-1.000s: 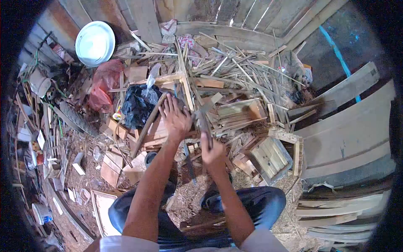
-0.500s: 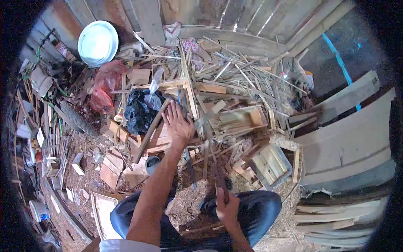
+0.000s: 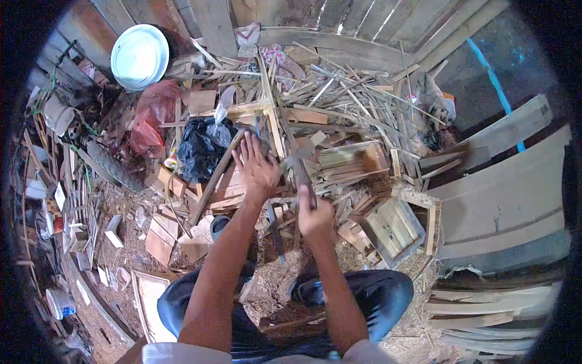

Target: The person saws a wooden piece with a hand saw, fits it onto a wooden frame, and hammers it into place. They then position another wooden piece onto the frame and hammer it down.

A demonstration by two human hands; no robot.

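Note:
My left hand lies flat with its fingers spread, pressing down on pieces of wood at the middle of the view. Beside its fingers a dark wooden strip slants over the pile. My right hand is closed round the handle of a handsaw, whose long narrow blade points away from me. A short pale piece of wood sits crosswise at the blade, right of my left hand. Exactly where the teeth touch the wood is too blurred to tell.
A black plastic bag and a red bag lie left of my hands. Wooden boxes stand to the right. Thin sticks heap up behind. A white basin leans on the plank wall, and boards stack at far right.
My right hand has moved forward, away from my body, with the handsaw, and is now close to my left hand. The left hand has stayed in place.

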